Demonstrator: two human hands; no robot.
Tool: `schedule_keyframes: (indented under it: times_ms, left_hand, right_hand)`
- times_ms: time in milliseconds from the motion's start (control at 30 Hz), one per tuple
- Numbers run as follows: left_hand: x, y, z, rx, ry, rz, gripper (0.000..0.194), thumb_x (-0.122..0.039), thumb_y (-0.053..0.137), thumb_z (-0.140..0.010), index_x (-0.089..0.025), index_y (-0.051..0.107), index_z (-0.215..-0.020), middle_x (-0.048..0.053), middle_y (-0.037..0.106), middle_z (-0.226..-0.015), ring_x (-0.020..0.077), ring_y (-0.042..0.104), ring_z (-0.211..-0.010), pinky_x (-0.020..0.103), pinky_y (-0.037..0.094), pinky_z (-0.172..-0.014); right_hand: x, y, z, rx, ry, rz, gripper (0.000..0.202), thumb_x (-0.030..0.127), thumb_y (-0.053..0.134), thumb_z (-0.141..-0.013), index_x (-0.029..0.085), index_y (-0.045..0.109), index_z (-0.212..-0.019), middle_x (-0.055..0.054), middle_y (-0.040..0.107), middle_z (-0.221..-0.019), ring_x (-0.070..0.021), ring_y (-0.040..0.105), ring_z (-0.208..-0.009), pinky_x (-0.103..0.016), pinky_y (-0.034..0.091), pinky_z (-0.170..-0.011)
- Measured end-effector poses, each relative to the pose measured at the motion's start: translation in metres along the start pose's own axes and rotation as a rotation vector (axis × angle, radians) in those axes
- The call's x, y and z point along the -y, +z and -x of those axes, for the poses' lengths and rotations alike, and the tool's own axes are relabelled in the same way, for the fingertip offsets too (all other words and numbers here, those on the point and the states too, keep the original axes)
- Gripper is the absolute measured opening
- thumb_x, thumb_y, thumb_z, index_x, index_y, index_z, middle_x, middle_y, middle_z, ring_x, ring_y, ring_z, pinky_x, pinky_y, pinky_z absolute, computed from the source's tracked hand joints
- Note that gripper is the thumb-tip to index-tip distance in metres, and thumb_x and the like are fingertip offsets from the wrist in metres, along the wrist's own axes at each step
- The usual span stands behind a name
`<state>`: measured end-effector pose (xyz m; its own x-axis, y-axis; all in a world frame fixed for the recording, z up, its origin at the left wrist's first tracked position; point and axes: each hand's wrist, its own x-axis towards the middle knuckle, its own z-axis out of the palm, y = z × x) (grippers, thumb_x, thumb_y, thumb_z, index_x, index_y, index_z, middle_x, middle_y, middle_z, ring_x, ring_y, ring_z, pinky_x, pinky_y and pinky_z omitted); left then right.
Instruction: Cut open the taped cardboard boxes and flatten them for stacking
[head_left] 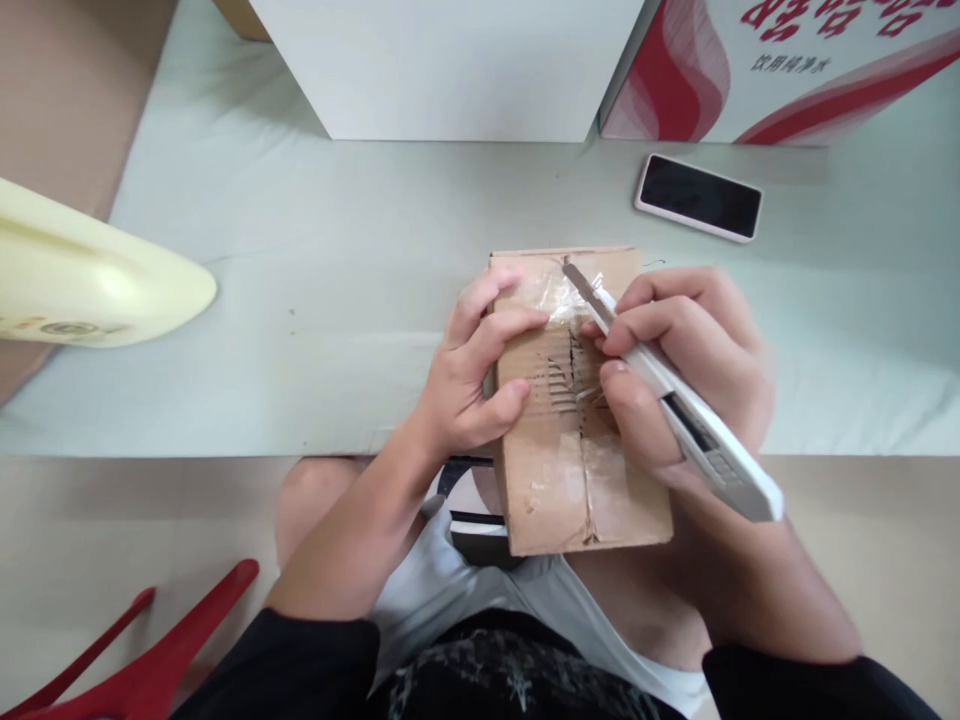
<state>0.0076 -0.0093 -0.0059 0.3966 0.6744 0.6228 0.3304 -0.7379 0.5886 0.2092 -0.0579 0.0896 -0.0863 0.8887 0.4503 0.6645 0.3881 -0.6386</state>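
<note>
Beyond the cardboard box (547,480), phone (701,198), white box (457,70)

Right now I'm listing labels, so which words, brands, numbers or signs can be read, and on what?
"饮用纯净水": red-and-white box.
Large red characters, same box: cut off at the top, not fully readable.
Yellow object: markings too blurred to read.
Cardboard box: dark marks, none legible.
</note>
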Motion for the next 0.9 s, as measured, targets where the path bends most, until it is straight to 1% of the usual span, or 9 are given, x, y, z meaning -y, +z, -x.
schedule_keyframes:
  times_ms: [67,133,233,333,533,600,667,767,900]
  left_hand:
    - [0.0021,0.0012,0.0010,-0.002,-0.012,-0.009,0.053,-0.067,0.037,-0.101,-0.037,0.053,-0.142,0.005,0.050,-0.156,0.0341,0.056,-0.144,0.060,0.051,-0.121]
    - [0.0028,0.0019,0.0014,-0.009,-0.008,0.008,0.052,-0.066,0.037,-0.101,-0.037,0.053,-0.142,0.005,0.050,-0.156,0.0343,0.057,-0.143,0.060,0.051,-0.120]
    - [0.0009,0.0017,0.0007,-0.003,-0.022,0.032,0.051,-0.064,0.037,-0.102,-0.038,0.052,-0.142,0.007,0.051,-0.156,0.0345,0.056,-0.144,0.061,0.049,-0.121]
    - [-0.0023,0.0008,-0.0004,-0.002,-0.044,0.045,0.050,-0.065,0.036,-0.102,-0.040,0.052,-0.142,0.006,0.051,-0.156,0.0344,0.056,-0.144,0.062,0.046,-0.122]
    - [-0.0024,0.0018,-0.0019,-0.002,-0.026,0.072,0.048,-0.062,0.038,-0.101,-0.043,0.050,-0.144,0.005,0.049,-0.155,0.0308,0.057,-0.142,0.058,0.049,-0.122]
    - [0.0001,0.0033,-0.0018,-0.018,-0.016,0.075,0.048,-0.061,0.039,-0.100,-0.043,0.051,-0.143,0.005,0.049,-0.154,0.0310,0.057,-0.142,0.058,0.048,-0.122]
    - [0.0026,0.0047,-0.0011,-0.041,0.020,0.077,0.050,-0.062,0.042,-0.099,-0.040,0.052,-0.143,0.005,0.049,-0.155,0.0313,0.056,-0.142,0.056,0.049,-0.122]
    - [0.0038,0.0046,0.0006,-0.036,0.031,0.055,0.051,-0.063,0.041,-0.099,-0.039,0.051,-0.144,0.005,0.047,-0.157,0.0307,0.055,-0.144,0.053,0.050,-0.121]
    - [0.0005,0.0015,0.0013,0.013,-0.034,0.005,0.051,-0.065,0.034,-0.102,-0.039,0.049,-0.143,0.007,0.047,-0.159,0.0337,0.052,-0.146,0.061,0.046,-0.122]
  right_hand:
    - [-0.0008,0.0002,-0.0005,-0.010,-0.016,-0.029,0.009,0.020,0.060,-0.085,0.028,0.058,-0.087,-0.004,0.062,-0.098,-0.0218,0.065,-0.086,-0.043,0.058,-0.076]
    - [-0.0014,0.0003,-0.0004,-0.017,-0.015,-0.051,0.009,0.020,0.061,-0.084,0.028,0.058,-0.087,-0.003,0.063,-0.099,-0.0209,0.065,-0.086,-0.043,0.059,-0.076]
    - [-0.0016,0.0003,0.0005,-0.021,0.011,-0.054,0.009,0.019,0.060,-0.085,0.028,0.059,-0.086,-0.003,0.064,-0.100,-0.0214,0.066,-0.085,-0.045,0.059,-0.077]
    - [-0.0017,0.0002,0.0011,-0.027,0.018,-0.052,0.007,0.021,0.060,-0.084,0.028,0.059,-0.084,-0.004,0.064,-0.099,-0.0221,0.066,-0.083,-0.046,0.060,-0.075]
    - [-0.0054,0.0005,0.0014,-0.039,0.016,-0.092,0.006,0.021,0.060,-0.084,0.027,0.060,-0.084,-0.003,0.063,-0.096,-0.0205,0.065,-0.078,-0.045,0.060,-0.072]
    - [-0.0065,0.0006,0.0014,-0.047,0.013,-0.104,0.006,0.021,0.060,-0.082,0.027,0.060,-0.083,-0.002,0.063,-0.095,-0.0203,0.065,-0.078,-0.044,0.059,-0.072]
    - [-0.0072,0.0007,0.0012,-0.051,0.006,-0.102,0.005,0.022,0.061,-0.082,0.027,0.059,-0.082,-0.002,0.062,-0.094,-0.0201,0.063,-0.078,-0.044,0.059,-0.072]
    - [-0.0070,0.0006,0.0009,-0.053,0.009,-0.098,0.004,0.024,0.060,-0.083,0.027,0.059,-0.081,-0.003,0.062,-0.093,-0.0200,0.063,-0.075,-0.044,0.058,-0.070]
    - [-0.0051,-0.0002,0.0006,-0.068,0.021,-0.085,0.004,0.025,0.060,-0.082,0.027,0.059,-0.078,-0.003,0.059,-0.086,-0.0209,0.061,-0.076,-0.042,0.056,-0.069]
